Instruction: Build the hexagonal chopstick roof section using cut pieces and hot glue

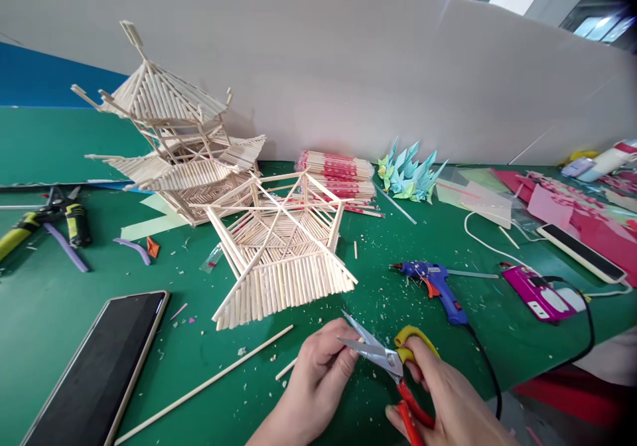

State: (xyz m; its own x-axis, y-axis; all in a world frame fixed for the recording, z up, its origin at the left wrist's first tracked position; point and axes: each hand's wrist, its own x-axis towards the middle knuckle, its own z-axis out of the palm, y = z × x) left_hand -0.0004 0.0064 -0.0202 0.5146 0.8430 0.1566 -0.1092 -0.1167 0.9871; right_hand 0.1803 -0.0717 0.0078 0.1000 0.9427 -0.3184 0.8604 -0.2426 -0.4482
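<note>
Stick point(285, 370) sits in the left hand point(321, 370), near 6 o'clock in the view, its long axis running roughly from 8 o'clock to 2 o'clock. One end pokes out at the hand's 8 o'clock side; what looks like the other end shows just past the fingertips, at 2 o'clock. The hand hides the length between, so taking both ends for one piece is a judgement.

Thumb and forefinger of the left hand are pinched together on it. The right hand point(442, 379), at the left hand's 3 o'clock, is curled around the handles of the scissors point(392, 362), which are spread apart. The parted blades point to 10 o'clock, so they lie across the stick's line, with its far end between them. The left hand is the nearer to the blade tips; the lower blade overlaps its fingertips in view, and whether they touch I cannot tell.

Around them on the table point(119, 273), the frame point(286, 290) stands at the left hand's 11 o'clock, with the tower point(169, 101) beyond it. A long stick point(204, 385) lies towards 9 o'clock, also slanting from 8 to 2. The glue gun point(438, 277) rests at the right hand's 12 o'clock, apart from it.
</note>
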